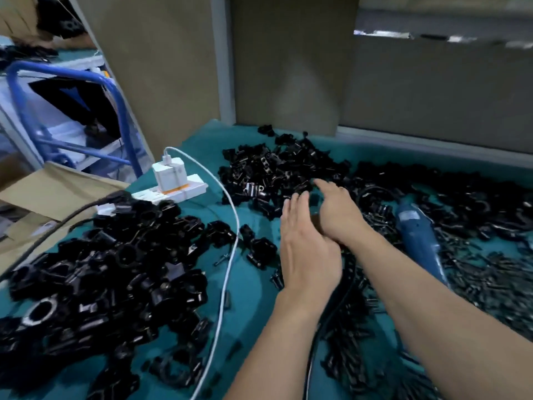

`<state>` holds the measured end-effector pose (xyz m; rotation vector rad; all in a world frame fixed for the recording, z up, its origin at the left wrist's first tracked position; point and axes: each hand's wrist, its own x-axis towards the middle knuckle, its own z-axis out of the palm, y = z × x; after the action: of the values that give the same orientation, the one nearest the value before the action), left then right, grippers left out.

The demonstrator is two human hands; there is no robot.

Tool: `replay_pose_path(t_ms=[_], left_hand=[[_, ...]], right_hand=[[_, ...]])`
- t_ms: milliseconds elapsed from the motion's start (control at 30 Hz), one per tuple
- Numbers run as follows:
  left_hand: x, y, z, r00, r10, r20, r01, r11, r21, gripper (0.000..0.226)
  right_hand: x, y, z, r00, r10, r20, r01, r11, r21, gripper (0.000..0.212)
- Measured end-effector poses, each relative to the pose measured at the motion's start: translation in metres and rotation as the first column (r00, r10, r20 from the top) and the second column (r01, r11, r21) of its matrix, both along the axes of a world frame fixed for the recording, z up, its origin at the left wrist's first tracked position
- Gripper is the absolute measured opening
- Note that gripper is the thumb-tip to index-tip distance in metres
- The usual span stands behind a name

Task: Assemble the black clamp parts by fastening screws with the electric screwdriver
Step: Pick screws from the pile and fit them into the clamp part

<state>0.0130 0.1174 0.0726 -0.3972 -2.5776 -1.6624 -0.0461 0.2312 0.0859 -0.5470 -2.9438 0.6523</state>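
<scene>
**Left hand** point(305, 249): just left of the electric screwdriver point(418, 235), with the right hand between them. Fingers point(295, 209) straight and close together, palm down, with nothing in their grasp. Their tips reach the near edge of the middle pile of clamp parts point(274, 174).

**Right hand** point(337, 212): immediately left of the electric screwdriver, its inner edge touching the left hand. Fingers point(323, 186) stretched out and only slightly bent, lying on top of the middle pile. No part is visibly gripped.

**Electric screwdriver**: blue body lying flat on the table point(253, 307), which is covered in teal cloth. It sits unheld among loose black parts, and its tip is hidden in the clutter.

**Middle pile of clamp parts**: left of the screwdriver and farther from the viewer.

**Near pile of clamp parts** point(101, 269): far left of the screwdriver. It is larger, and one piece shows a round metal-edged bore.

**Small black pieces** point(476, 269): spread right of and around the screwdriver. They are too blurred to tell screws from parts.

**Black cable** point(326, 313): left of the screwdriver, passing under the left forearm.

**White cable** point(230, 241): well left of the screwdriver. It curves between the two piles up to a white charger point(168, 171), which is plugged into a power strip point(173, 192).

**Cardboard box** point(52, 192): far left of the screwdriver, at the table's edge.

**Beige panels** point(288, 67): beyond the screwdriver, closing the far side of the table.
</scene>
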Motion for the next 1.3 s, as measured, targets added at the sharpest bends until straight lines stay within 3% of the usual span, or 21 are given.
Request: replay_pose_path(t_ms=[133, 200, 300, 367, 433, 500, 567, 633, 700, 733, 800, 900, 1000, 1100, 1200, 1300], left_hand=[[-0.015, 0.001, -0.015, 1.0, 0.0, -0.021, -0.002, 0.994, -0.105, 0.082], [-0.019, -0.001, -0.017, 1.0, 0.023, 0.021, -0.02, 0.991, -0.132, 0.086], [-0.024, -0.004, -0.014, 0.995, 0.023, 0.098, -0.012, 0.994, -0.108, 0.092], [-0.027, -0.005, -0.011, 0.99, 0.019, 0.138, -0.009, 0.997, -0.071, 0.092], [-0.028, -0.006, -0.01, 0.987, 0.019, 0.158, -0.011, 0.999, -0.052, 0.09], [-0.027, -0.006, -0.008, 0.989, 0.021, 0.146, -0.014, 0.999, -0.047, 0.086], [-0.024, -0.009, -0.004, 0.998, 0.035, 0.061, -0.036, 0.999, 0.018, 0.078], [-0.019, -0.011, 0.003, 0.997, 0.046, -0.069, -0.033, 0.982, 0.184, 0.07], [-0.006, -0.009, 0.009, 0.995, -0.047, -0.088, 0.071, 0.951, 0.301, 0.061], [-0.001, -0.006, 0.009, 0.988, -0.139, -0.07, 0.155, 0.933, 0.324, 0.055], [0.009, 0.002, 0.01, 0.942, -0.327, -0.07, 0.333, 0.897, 0.29, 0.041], [0.013, 0.008, 0.01, 0.884, -0.455, -0.104, 0.467, 0.859, 0.211, 0.029], [0.017, 0.014, 0.004, 0.924, -0.369, -0.101, 0.381, 0.875, 0.298, 0.023], [0.017, 0.02, -0.004, 0.977, -0.202, -0.061, 0.211, 0.916, 0.342, 0.023], [0.012, 0.014, -0.007, 0.991, -0.086, -0.101, 0.116, 0.929, 0.352, 0.02], [0.014, 0.011, -0.002, 0.985, -0.129, -0.117, 0.166, 0.898, 0.406, 0.026]], right_hand=[[-0.028, 0.004, 0.0, 0.994, 0.09, 0.058, -0.099, 0.977, 0.187, 0.076], [-0.041, 0.002, 0.001, 0.985, 0.17, 0.035, -0.173, 0.972, 0.161, 0.074], [-0.049, 0.001, -0.001, 0.974, 0.225, 0.031, -0.227, 0.964, 0.138, 0.041], [-0.047, 0.004, 0.001, 0.987, 0.156, -0.03, -0.15, 0.977, 0.149, 0.017], [-0.037, 0.007, 0.008, 0.987, 0.077, -0.144, -0.064, 0.994, 0.09, 0.016], [-0.019, 0.008, 0.019, 0.967, -0.024, -0.254, 0.006, 0.997, -0.073, 0.016], [0.008, 0.006, 0.031, 0.925, -0.173, -0.338, 0.036, 0.926, -0.376, 0.019], [0.041, 0.003, 0.038, 0.899, -0.288, -0.329, -0.06, 0.665, -0.745, 0.029], [0.078, 0.002, 0.039, 0.91, -0.29, -0.298, -0.164, 0.408, -0.898, 0.038], [0.095, 0.003, 0.038, 0.914, -0.276, -0.296, -0.187, 0.36, -0.914, 0.041], [0.12, 0.006, 0.033, 0.916, -0.281, -0.285, -0.18, 0.348, -0.92, 0.044], [0.142, 0.01, 0.027, 0.865, -0.421, -0.273, -0.091, 0.403, -0.911, 0.027], [0.145, 0.009, 0.019, 0.784, -0.543, -0.301, -0.067, 0.407, -0.911, 0.008], [0.143, 0.001, 0.016, 0.793, -0.523, -0.314, -0.157, 0.322, -0.934, 0.002], [0.142, -0.004, 0.012, 0.84, -0.443, -0.313, -0.202, 0.28, -0.938, 0.028], [0.14, -0.003, 0.006, 0.85, -0.437, -0.293, -0.165, 0.309, -0.937, 0.04]])
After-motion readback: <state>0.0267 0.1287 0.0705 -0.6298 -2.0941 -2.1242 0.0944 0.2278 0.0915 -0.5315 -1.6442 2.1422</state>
